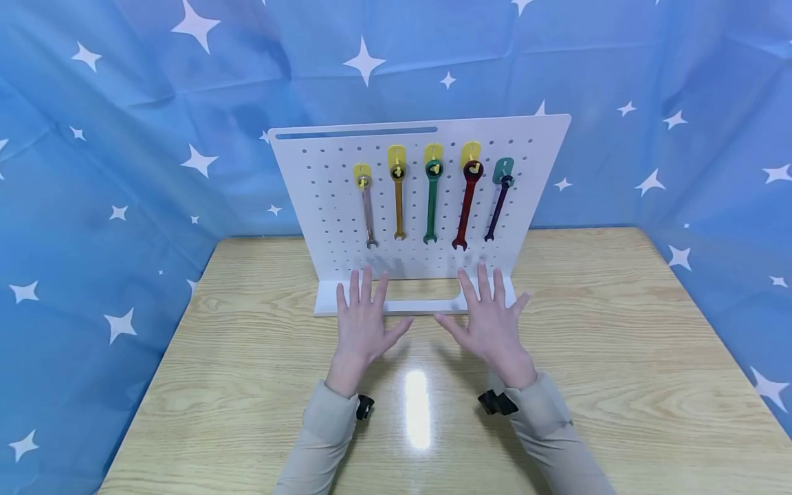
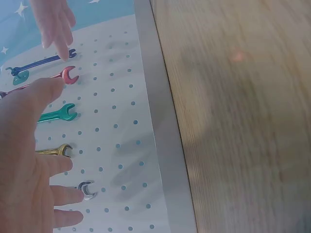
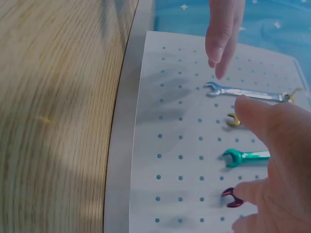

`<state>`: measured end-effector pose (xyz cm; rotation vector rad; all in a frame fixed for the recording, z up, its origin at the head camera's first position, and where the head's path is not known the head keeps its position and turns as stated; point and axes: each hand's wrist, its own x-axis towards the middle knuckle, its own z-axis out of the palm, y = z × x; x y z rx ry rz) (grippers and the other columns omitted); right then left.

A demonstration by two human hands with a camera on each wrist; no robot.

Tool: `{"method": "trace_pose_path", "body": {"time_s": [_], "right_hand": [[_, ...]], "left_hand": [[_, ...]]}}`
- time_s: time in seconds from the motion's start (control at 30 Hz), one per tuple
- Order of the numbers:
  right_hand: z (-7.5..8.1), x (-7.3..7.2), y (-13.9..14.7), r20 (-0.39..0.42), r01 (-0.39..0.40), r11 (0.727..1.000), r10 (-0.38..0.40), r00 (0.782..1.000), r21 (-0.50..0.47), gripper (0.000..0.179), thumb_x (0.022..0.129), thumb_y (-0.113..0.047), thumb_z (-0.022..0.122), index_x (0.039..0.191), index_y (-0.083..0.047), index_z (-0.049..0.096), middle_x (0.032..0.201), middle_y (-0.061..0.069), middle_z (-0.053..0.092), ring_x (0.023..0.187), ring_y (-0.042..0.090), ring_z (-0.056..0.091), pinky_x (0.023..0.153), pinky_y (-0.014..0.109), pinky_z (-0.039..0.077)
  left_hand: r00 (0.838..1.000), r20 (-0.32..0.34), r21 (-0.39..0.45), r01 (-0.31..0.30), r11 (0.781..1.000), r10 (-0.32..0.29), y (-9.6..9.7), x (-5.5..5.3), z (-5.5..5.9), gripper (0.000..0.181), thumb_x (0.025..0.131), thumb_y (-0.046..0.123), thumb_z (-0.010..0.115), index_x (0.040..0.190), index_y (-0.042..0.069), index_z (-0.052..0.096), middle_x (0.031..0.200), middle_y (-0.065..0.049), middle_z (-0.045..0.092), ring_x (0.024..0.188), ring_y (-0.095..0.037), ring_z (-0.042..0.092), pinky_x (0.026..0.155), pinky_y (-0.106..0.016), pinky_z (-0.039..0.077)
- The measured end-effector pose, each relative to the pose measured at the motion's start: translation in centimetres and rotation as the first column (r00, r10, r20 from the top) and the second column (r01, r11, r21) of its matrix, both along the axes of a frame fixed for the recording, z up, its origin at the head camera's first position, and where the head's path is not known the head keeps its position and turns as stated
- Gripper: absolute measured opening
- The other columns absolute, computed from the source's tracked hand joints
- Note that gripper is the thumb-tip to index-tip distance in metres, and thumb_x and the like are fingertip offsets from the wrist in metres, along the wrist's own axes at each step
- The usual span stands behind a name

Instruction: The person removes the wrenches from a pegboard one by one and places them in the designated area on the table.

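On a white pegboard (image 1: pixel 334 206) several combination wrenches hang from hooks in a row. From left to right they are a silver wrench (image 1: pixel 368 213), a gold wrench (image 1: pixel 399 206), a green wrench (image 1: pixel 432 203), a red wrench (image 1: pixel 467 206) and a dark purple wrench (image 1: pixel 497 212). My left hand (image 1: pixel 361 326), fingers spread and straight, is held in front of the board's lower left, below the silver wrench. Likewise spread, my right hand (image 1: pixel 491 330) is before the lower right, below the red and purple wrenches. Both hands hold nothing.
The board's white base (image 1: pixel 427 307) stands on a light wood table (image 1: pixel 247 357). Yellow hooks (image 1: pixel 397 152) carry most wrenches, and a green hook (image 1: pixel 502 168) the purple one. A blue cloth with white stars (image 1: pixel 433 41) hangs behind and at both sides.
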<state>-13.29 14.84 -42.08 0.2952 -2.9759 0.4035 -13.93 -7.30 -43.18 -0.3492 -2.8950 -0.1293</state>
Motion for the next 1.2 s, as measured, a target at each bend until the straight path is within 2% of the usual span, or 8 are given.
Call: {"method": "trace_pose_path", "body": {"time_s": [0.1,0.23,0.43,0.57,0.67,0.87,1.0,1.2], "right_hand": [[0.0,-0.1,0.0,-0.028,-0.013,1.0,0.013,1.0,-0.015,0.089,0.083,-0.066,0.051,0.15,-0.014,0.024,0.154,0.02,0.011,0.138,0.046,0.008,0.09,0.081,0.004],[0.1,-0.5,-0.2,-0.083,-0.034,0.999,0.03,0.996,-0.041,0.088,0.083,-0.063,0.054,0.149,-0.012,0.027,0.153,0.02,0.016,0.137,0.045,0.015,0.092,0.08,0.011],[0.6,-1.2,-0.4,-0.216,-0.073,0.982,0.033,0.976,-0.176,0.072,0.088,-0.043,0.062,0.142,-0.003,0.037,0.146,0.024,0.031,0.131,0.045,0.03,0.098,0.068,0.027],[1.1,-1.9,-0.3,-0.297,-0.102,0.931,-0.007,0.955,-0.35,0.055,0.089,-0.023,0.065,0.133,0.005,0.045,0.135,0.025,0.044,0.123,0.041,0.041,0.098,0.056,0.037],[1.3,-2.7,0.0,-0.345,-0.118,0.884,-0.051,0.937,-0.452,0.046,0.089,-0.014,0.065,0.128,0.007,0.049,0.127,0.024,0.051,0.119,0.037,0.047,0.097,0.051,0.041],[1.9,-4.2,0.9,-0.389,-0.125,0.82,-0.126,0.913,-0.559,0.036,0.091,-0.007,0.061,0.122,0.009,0.051,0.117,0.025,0.056,0.107,0.035,0.054,0.087,0.049,0.047],[2.2,-5.4,1.5,-0.408,-0.114,0.794,-0.178,0.896,-0.597,0.033,0.091,-0.004,0.06,0.119,0.01,0.052,0.114,0.024,0.056,0.103,0.035,0.054,0.084,0.051,0.048],[2.7,-7.0,2.3,-0.448,-0.116,0.757,-0.249,0.859,-0.643,0.032,0.089,0.001,0.06,0.118,0.011,0.052,0.11,0.024,0.057,0.101,0.034,0.056,0.083,0.05,0.049]], "left_hand": [[1.0,-0.018,0.003,0.01,1.0,-0.009,-0.1,0.0,0.0,0.09,0.08,0.07,0.052,0.147,0.014,0.031,0.151,-0.018,0.024,0.139,-0.037,0.019,0.109,-0.058,0.016],[0.992,-0.12,0.02,0.038,0.999,-0.036,-0.6,-0.3,0.1,0.086,0.078,0.064,0.06,0.143,0.012,0.039,0.147,-0.018,0.033,0.135,-0.037,0.028,0.108,-0.057,0.021],[0.952,-0.301,0.128,0.093,0.987,-0.051,-1.8,-1.2,0.4,0.06,0.081,0.039,0.069,0.127,0.004,0.054,0.132,-0.019,0.051,0.124,-0.036,0.044,0.103,-0.055,0.032],[0.926,-0.376,0.253,0.135,0.958,-0.031,-3.2,-2.2,0.8,0.042,0.083,0.022,0.068,0.117,-0.002,0.06,0.121,-0.022,0.058,0.116,-0.038,0.051,0.101,-0.054,0.035],[0.899,-0.438,0.333,0.164,0.928,-0.002,-4.5,-3.1,1.0,0.032,0.082,0.012,0.068,0.109,-0.004,0.063,0.111,-0.022,0.063,0.106,-0.039,0.057,0.097,-0.052,0.04],[0.854,-0.513,0.424,0.17,0.89,0.082,-7.4,-4.8,1.4,0.021,0.078,0.001,0.067,0.098,-0.006,0.067,0.095,-0.022,0.067,0.088,-0.037,0.062,0.084,-0.048,0.049],[0.85,-0.509,0.482,0.146,0.864,0.14,-9.0,-5.6,1.6,0.019,0.078,-0.002,0.067,0.096,-0.008,0.067,0.091,-0.022,0.067,0.084,-0.038,0.063,0.077,-0.046,0.051],[0.886,-0.412,0.579,0.075,0.812,0.212,-10.8,-6.4,1.6,0.02,0.084,0.001,0.064,0.099,-0.01,0.065,0.096,-0.024,0.066,0.091,-0.039,0.06,0.078,-0.046,0.051]]}}
